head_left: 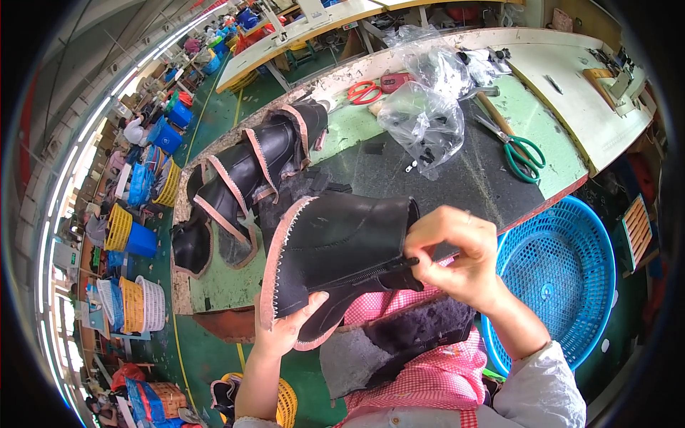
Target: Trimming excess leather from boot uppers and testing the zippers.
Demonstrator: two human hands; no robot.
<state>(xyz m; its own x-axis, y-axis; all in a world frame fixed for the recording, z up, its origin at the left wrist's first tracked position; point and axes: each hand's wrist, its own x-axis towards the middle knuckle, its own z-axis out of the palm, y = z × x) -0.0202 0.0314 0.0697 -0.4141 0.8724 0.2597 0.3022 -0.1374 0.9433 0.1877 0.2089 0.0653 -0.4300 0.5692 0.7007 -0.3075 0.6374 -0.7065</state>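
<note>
A black boot upper [335, 235] with a pinkish, stitched lower edge is held up over the front of the workbench. My left hand [289, 324] grips it from below, near that pink edge, with the thumb on the black surface. At its other end, my right hand [457, 253] pinches the end of the zipper [371, 272] by the boot's top opening. A grey and dark fluffy lining piece [399, 339] lies across my lap. Several more black boot uppers [246, 167] lie in a row on the bench to the left.
Red scissors [364, 92], a clear plastic bag [421, 121], green-handled scissors [524, 158] and a wooden-handled hammer [492, 114] lie on the green bench top [542, 107]. A blue plastic basket [556, 285] stands at my right. A sewing machine [624, 89] sits at the far right.
</note>
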